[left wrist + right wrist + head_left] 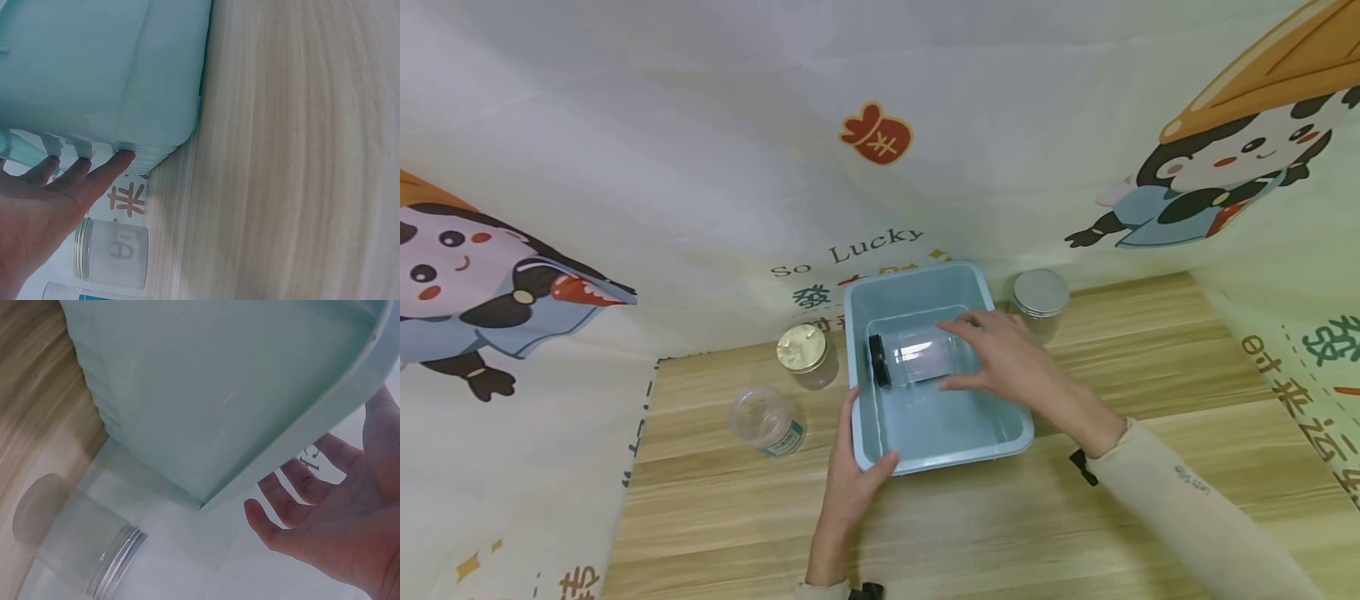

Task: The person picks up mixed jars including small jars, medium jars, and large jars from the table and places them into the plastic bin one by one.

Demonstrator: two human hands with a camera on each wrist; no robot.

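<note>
A pale blue plastic basin (951,458) sits on the wooden table. Inside it a clear jar (917,354) lies on its side, its black lid (878,361) toward the left. My right hand (1000,354) is over the basin's right side, thumb and fingers spread about the jar's base end; whether they touch it I cannot tell. In the right wrist view the right hand (337,500) shows loosely bent fingers by the basin's rim. At the near left corner, my left hand (850,479) has its thumb by the front rim. Its fairly straight fingers (100,178) touch the outside wall.
Left of the basin stand a clear jar with a metal-coloured lid (802,348) and a clear container (767,421) with a teal label. Another silver-lidded jar (1041,298) stands at the back right. A printed cloth (737,167) hangs behind the table (715,508).
</note>
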